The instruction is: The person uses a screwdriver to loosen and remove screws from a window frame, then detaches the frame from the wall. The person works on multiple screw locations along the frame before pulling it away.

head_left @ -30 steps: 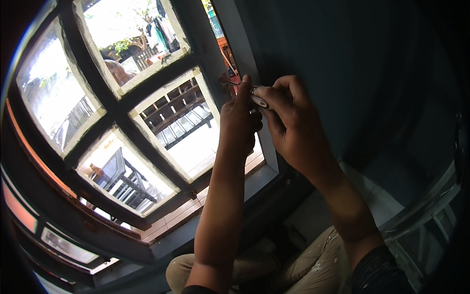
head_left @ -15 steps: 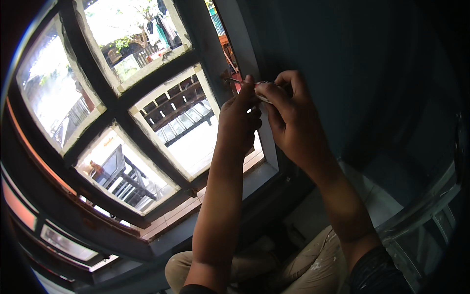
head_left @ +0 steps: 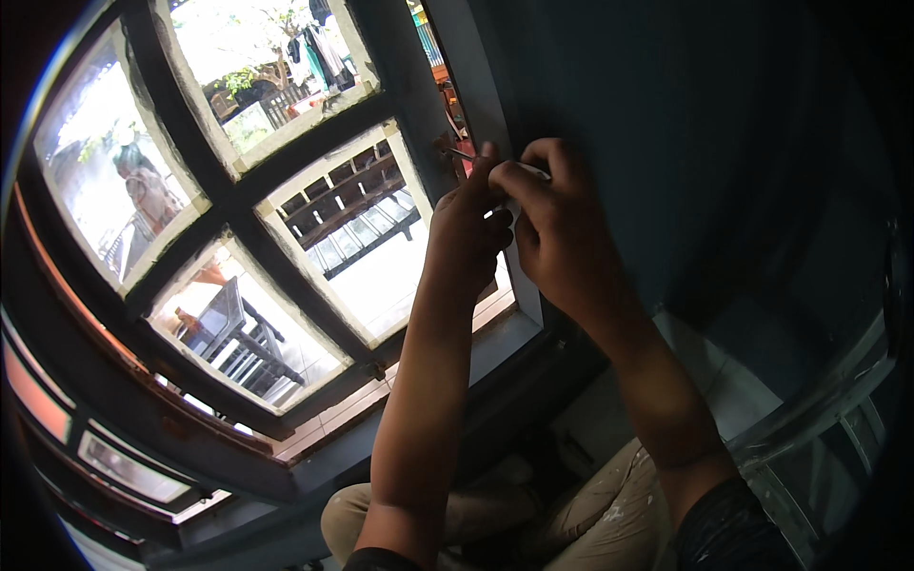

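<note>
A screwdriver [head_left: 462, 153] points left, its thin metal shaft reaching the edge of the dark window sash [head_left: 405, 57]. My right hand [head_left: 566, 224] is closed around its handle, mostly hidden by the fingers; a pale end shows between them. My left hand [head_left: 464, 238] is closed about the front of the screwdriver, thumb up beside the shaft. Where the tip meets the sash edge, there is a small brownish patch of hardware [head_left: 443, 146], too dark to make out. Both hands are close together in front of the gap between sash and frame.
The sash holds several glass panes with pale masking along their edges. A grey window frame [head_left: 476, 86] and dark wall [head_left: 666, 124] stand on the right. Outside are a bench [head_left: 367, 228], a table [head_left: 224, 319] and a person [head_left: 148, 190]. A curved rail [head_left: 809, 409] is at lower right.
My right hand has turned slightly, its fingers now covering the red and white handle. The left hand stays nearly in place. A person has appeared outside, behind the left pane.
</note>
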The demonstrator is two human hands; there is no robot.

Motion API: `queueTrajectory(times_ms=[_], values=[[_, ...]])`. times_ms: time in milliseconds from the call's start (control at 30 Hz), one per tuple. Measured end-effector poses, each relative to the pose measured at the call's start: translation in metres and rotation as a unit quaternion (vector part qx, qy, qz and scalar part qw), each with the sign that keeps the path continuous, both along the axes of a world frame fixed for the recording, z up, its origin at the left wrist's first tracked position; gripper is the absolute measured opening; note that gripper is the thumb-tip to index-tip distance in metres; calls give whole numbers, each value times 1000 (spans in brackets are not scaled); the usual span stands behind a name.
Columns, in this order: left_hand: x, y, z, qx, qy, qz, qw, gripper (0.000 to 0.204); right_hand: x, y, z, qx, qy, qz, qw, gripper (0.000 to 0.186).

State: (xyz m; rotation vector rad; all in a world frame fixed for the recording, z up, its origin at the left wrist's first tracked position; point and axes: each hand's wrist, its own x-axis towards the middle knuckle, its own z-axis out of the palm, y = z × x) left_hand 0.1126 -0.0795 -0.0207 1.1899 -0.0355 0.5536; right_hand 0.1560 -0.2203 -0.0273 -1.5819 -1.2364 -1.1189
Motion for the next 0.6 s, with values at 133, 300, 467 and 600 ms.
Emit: queueTrajectory(times_ms=[133,300,467,600], values=[[25,37,-31,205,-106,128,964,22,-4,3,2,64,-39,21,997,40],[15,49,-42,-63,-111,-65,990,34,-17,-12,25,100,57,143,983,30],[-2,72,-55,-69,22,-40,997,23,-18,12,38,36,95,160,982,24],[-6,108,-57,19,3,-81,997,14,-10,39,48,-20,89,59,994,18]])
